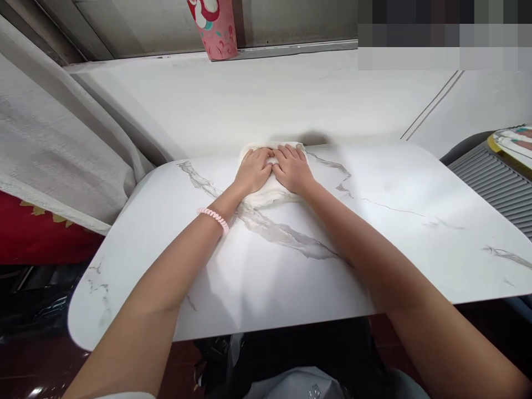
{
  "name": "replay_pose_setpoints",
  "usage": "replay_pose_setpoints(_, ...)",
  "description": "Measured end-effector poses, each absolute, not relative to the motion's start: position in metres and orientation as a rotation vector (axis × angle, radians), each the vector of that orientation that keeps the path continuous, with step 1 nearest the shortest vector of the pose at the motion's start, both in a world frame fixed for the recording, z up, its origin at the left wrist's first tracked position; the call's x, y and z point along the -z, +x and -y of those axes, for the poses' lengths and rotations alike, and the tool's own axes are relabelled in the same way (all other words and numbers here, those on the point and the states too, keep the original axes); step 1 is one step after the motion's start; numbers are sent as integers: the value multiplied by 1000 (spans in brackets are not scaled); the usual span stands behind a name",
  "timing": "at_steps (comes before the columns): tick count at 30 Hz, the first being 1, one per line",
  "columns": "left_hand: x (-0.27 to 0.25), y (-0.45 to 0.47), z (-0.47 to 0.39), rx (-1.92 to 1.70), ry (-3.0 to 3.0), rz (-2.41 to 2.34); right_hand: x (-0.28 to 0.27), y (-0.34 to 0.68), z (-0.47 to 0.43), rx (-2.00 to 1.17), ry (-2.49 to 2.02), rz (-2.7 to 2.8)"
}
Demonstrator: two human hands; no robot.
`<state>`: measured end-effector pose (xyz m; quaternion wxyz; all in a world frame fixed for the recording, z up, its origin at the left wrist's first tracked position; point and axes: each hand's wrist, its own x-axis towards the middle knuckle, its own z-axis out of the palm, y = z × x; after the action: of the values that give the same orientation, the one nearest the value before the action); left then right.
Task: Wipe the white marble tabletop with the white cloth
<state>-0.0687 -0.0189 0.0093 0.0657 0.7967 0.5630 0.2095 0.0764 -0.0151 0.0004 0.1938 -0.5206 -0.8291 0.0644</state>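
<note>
A folded white cloth [270, 195] lies on the marble-patterned white table [274, 277], close to its far edge. Both hands rest on top of it, side by side. My left hand [253, 169] lies flat on the cloth's left part, fingers stretched forward. On the right part my right hand [292, 168] is pressed down, also flat with fingers extended. The two thumbs point toward each other and nearly meet at the middle. A pink coiled band [214, 219] circles my left wrist.
A pink patterned cup [216, 30] stands on the window sill behind the table. Grey-white curtain [95, 111] hangs at the left, with red fabric [45, 233] below. A grey ribbed object [490, 180] is beside the table's right end. The far edge meets a white wall [249, 100].
</note>
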Motion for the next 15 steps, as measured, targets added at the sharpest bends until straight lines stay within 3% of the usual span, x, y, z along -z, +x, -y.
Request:
replay_pose_setpoints(7,-10,-80,-18,-782,2304,-1638,2,63,-11,-162,-1438,2190)
replay_pose_setpoints(15,-11,-83,1,-756,2300,-1666,1,64,6,-123,-1429,2242)
